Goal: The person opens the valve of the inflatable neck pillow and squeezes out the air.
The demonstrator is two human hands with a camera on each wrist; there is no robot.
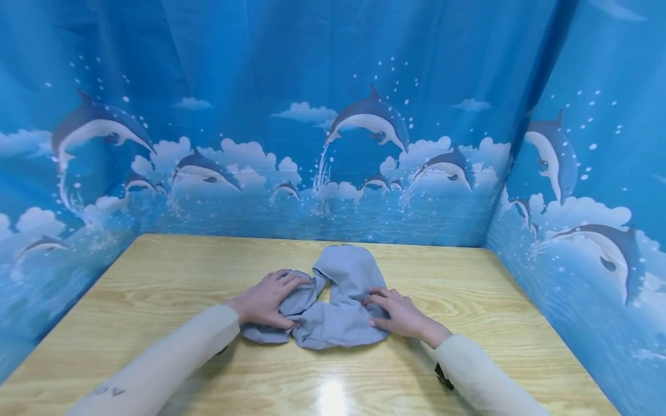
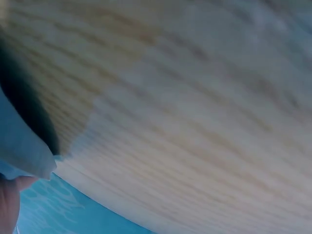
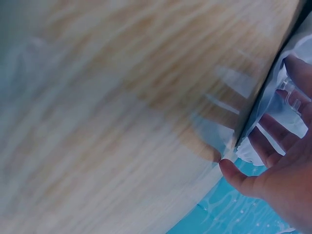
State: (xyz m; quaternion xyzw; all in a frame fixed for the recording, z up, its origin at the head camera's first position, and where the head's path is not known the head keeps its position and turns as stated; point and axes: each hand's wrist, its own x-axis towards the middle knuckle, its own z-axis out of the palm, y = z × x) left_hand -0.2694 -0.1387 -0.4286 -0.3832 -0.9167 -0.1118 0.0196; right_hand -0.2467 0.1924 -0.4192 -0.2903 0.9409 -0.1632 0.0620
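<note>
A crumpled piece of grey cloth (image 1: 346,323) lies on the table in the head view, with one part arching up at the back and a gap in its middle. On its left part rests my left hand (image 1: 267,300), thumb and fingers spread apart over the folds. My right hand (image 1: 403,315) touches the right edge with loosely bent fingers. The right wrist view shows that hand (image 3: 278,180) with fingers spread at the cloth's edge, one fingertip against the tabletop. Only a bit of the left hand (image 2: 9,202) shows in its wrist view, beside a cloth fold (image 2: 24,146).
The wood-grain table (image 1: 182,271) is bounded at the back and right by blue curtains (image 1: 291,58) printed with dolphins and clouds. Pale sleeves (image 1: 166,358) cover both forearms. Light glares off the front of the tabletop.
</note>
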